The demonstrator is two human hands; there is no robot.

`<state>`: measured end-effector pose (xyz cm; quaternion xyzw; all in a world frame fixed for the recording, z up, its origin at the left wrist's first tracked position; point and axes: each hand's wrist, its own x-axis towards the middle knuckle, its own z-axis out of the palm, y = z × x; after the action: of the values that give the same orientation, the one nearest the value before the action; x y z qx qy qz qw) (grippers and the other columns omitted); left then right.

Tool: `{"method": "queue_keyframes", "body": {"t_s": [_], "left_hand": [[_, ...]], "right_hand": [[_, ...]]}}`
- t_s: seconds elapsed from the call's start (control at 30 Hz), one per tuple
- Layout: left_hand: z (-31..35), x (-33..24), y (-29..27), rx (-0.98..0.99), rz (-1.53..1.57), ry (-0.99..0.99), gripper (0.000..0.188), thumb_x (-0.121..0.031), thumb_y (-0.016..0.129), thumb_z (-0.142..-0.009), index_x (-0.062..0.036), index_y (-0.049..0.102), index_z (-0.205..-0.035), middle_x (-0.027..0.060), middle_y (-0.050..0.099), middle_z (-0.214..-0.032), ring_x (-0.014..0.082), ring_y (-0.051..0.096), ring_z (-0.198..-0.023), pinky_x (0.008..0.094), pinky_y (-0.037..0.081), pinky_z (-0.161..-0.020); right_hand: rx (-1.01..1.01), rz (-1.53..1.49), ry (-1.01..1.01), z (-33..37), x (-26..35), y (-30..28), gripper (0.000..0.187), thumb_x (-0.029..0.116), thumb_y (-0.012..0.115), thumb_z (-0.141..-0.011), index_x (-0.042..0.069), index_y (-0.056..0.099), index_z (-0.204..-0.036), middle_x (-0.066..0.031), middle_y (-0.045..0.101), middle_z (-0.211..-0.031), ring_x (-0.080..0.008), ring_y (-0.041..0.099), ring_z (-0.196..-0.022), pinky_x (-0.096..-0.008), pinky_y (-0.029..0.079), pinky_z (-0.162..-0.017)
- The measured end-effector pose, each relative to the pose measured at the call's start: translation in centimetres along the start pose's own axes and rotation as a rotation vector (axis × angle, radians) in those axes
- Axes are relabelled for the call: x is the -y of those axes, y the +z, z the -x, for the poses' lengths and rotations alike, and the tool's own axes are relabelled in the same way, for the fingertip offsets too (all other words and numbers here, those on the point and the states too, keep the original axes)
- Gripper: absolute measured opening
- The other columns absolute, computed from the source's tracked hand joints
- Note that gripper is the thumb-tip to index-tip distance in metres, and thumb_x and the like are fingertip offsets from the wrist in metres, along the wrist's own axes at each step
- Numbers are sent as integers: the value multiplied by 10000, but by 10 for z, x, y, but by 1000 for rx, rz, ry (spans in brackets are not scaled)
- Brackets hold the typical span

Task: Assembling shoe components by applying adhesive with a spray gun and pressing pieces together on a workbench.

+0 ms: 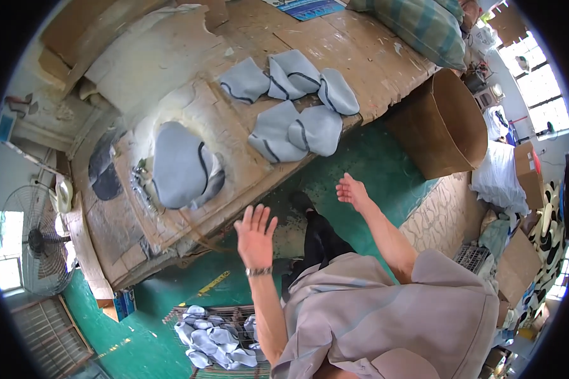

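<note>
While the left hand (255, 243) and right hand (354, 192) hang open, empty, the grey piece (178, 165) just left of them probably wants even handling by its edges.

Fabric pieces (178, 164) are blue-grey, dark-striped; floor (155, 344) green; bin (418, 129) brown; sack (422, 30) green-striped.

Matt, cloth-like grey pieces (179, 164); rough, scuffed cardboard tabletop (367, 57); smooth, faintly glossy green floor (385, 155)

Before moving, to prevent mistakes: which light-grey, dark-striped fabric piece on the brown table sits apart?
The leftmost light-grey fabric piece, over white-dusted cardboard; the other five pieces cluster rightward.
</note>
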<state>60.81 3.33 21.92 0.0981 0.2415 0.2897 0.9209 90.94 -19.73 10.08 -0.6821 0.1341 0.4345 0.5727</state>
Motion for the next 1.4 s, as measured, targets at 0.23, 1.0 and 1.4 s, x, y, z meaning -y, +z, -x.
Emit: {"method": "queue_keyframes", "body": {"t_s": [0.23,1.0,1.4], "left_hand": [[-208,131,8,-563,-166,-186,980,-474,821,-869,-54,305,-1588,167,361,-1581,328,368,-1453,549,379,-1169],[-270,198,111,-757,-439,191,796,-85,905,-780,-105,426,-1415,80,581,-1319,202,581,-1177,359,498,-928],[-249,142,182,-798,-247,276,584,74,748,-846,-62,420,-1309,101,608,-1201,188,620,-1008,341,521,-776]], "right_hand": [[-257,-291,-77,-128,133,20,539,484,736,-931,24,627,-1189,-87,697,-988,-209,663,-777,-380,593,-667],[-347,-445,-346,-170,278,41,341,228,818,-888,154,626,-1160,35,640,-1102,-136,591,-957,-346,497,-850],[-183,-521,-398,-141,313,32,393,132,797,-887,149,559,-1199,-16,664,-1207,-212,648,-1105,-451,521,-948]]}}
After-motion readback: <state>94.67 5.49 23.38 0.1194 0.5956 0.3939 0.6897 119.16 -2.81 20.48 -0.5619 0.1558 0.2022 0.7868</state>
